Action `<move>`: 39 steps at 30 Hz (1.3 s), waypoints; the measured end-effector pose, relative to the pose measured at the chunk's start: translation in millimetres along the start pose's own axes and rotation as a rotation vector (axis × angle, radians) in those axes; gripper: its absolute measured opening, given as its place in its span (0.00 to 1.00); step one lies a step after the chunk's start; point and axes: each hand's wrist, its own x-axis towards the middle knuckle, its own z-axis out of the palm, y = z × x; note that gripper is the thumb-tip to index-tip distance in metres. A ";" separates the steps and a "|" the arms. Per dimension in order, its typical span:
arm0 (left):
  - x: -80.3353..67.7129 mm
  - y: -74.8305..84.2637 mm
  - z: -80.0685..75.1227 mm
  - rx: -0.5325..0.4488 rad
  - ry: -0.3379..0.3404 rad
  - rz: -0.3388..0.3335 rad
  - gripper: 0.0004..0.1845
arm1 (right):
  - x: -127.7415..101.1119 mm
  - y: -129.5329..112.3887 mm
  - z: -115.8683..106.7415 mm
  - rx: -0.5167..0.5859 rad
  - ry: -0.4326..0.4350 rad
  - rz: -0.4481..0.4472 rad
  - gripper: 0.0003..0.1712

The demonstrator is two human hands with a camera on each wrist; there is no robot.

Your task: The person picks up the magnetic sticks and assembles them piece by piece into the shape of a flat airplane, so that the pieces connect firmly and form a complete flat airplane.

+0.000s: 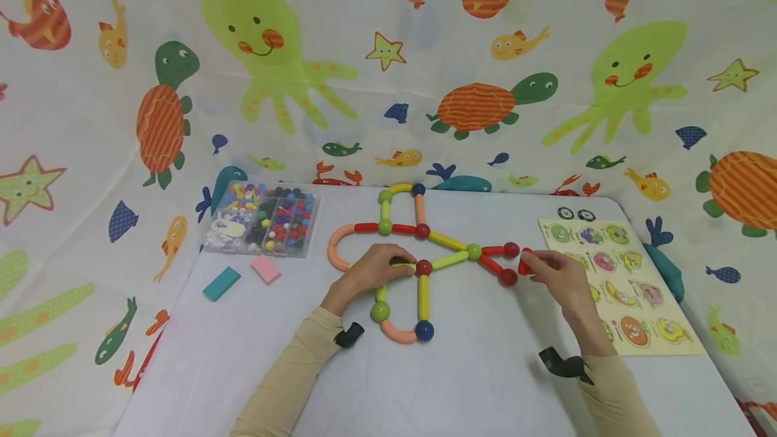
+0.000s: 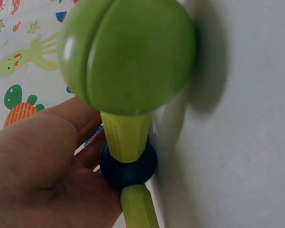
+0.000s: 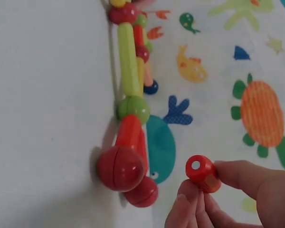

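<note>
A flat figure of magnetic sticks and balls lies on the white table. My left hand (image 1: 371, 270) is at its middle, holding a yellow-green stick (image 1: 403, 262) beside a red ball (image 1: 423, 267). In the left wrist view the fingers curve behind a dark blue ball (image 2: 128, 164), with a large green ball (image 2: 137, 57) nearest the camera. My right hand (image 1: 561, 278) pinches a short red magnetic stick (image 3: 203, 173) between thumb and fingertips, its round pale end showing. That stick is just right of two red balls (image 1: 512, 249) (image 1: 508, 277) that tip the figure's red sticks.
A clear divided box (image 1: 257, 248) of small coloured pieces stands at the back left. Teal (image 1: 221, 284) and pink (image 1: 266, 269) blocks lie in front of it. On the right is a picture board (image 1: 662, 346), with two small black rings (image 1: 565, 213) behind it.
</note>
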 end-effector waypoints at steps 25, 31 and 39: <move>1.3 -5.5 0.0 0.004 -0.003 -0.006 0.15 | 38.3 14.4 23.8 -0.021 -0.042 0.143 0.40; 0.8 -4.9 -0.5 0.012 0.002 -0.002 0.15 | 38.8 14.5 25.2 -0.039 -0.043 0.140 0.41; 0.7 -4.9 -0.5 0.012 0.001 0.001 0.15 | 40.1 13.3 25.9 -0.061 -0.080 0.111 0.38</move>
